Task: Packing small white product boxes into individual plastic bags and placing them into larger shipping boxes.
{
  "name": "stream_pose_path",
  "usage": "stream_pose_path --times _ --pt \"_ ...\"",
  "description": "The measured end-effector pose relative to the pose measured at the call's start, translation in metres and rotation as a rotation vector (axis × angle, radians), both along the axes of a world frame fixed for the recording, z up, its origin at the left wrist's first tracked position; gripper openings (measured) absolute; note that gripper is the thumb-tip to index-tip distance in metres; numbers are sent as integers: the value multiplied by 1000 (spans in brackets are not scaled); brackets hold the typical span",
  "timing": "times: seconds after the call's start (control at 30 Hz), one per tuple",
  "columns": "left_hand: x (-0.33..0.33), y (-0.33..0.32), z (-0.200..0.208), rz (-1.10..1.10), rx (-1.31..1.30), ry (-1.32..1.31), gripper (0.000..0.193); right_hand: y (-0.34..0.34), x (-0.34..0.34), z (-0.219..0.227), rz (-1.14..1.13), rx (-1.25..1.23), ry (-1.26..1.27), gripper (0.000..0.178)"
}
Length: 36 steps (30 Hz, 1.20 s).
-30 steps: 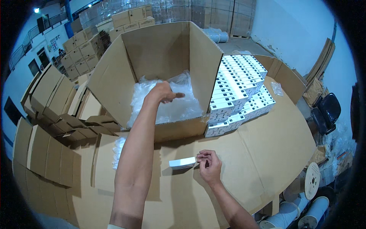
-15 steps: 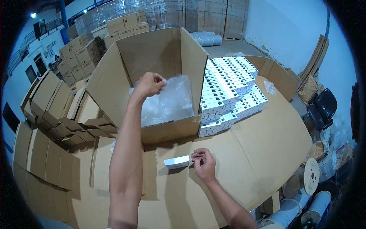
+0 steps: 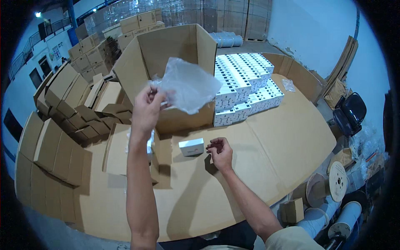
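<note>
Pinched in my left hand is a clear plastic bag, raised in front of the large open carton. The bag hangs loose and spreads out to the right of my fingers. My right hand is low over the cardboard-covered table, its fingers loosely curled and apart with nothing seen in them. Just left of its fingertips a small white box rests on the table, apart from the hand. Past my left forearm sits an open small carton with white pieces in it, partly hidden.
Many white boxes are stacked right of the large carton. A small clear bag lies beyond them. Folded brown cartons crowd the left side. Right of the table are a black chair and cable spools.
My left hand has lifted the plastic bag up out of the large carton, toward me. My right hand stays beside the small white box. The whole view has shifted slightly.
</note>
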<state>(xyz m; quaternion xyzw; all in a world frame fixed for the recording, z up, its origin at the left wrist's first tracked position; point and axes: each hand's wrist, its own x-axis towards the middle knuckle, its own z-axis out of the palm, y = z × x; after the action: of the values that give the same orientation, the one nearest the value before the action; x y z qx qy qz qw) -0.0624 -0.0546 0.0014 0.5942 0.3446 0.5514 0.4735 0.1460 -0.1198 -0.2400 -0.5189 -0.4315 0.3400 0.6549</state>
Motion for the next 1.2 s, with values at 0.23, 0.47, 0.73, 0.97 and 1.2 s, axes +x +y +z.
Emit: stream_pose_path --times 0.23,0.47,0.73,0.97,1.2 --pt "-4 -82 -128 166 -184 -122 7 -57 -2 13 397 115 231 41" --pt "-2 -123 -209 99 -338 -135 11 -81 -28 24 323 96 49 36" --pt "10 -129 -205 -23 -547 -307 9 -72 -21 14 9 -80 -72 29" --pt "-5 -124 -212 -98 -592 -149 5 -61 -17 10 -50 -83 -17 29" --pt "-6 -128 -217 362 -151 209 13 -66 -29 26 -50 -43 -235 28"
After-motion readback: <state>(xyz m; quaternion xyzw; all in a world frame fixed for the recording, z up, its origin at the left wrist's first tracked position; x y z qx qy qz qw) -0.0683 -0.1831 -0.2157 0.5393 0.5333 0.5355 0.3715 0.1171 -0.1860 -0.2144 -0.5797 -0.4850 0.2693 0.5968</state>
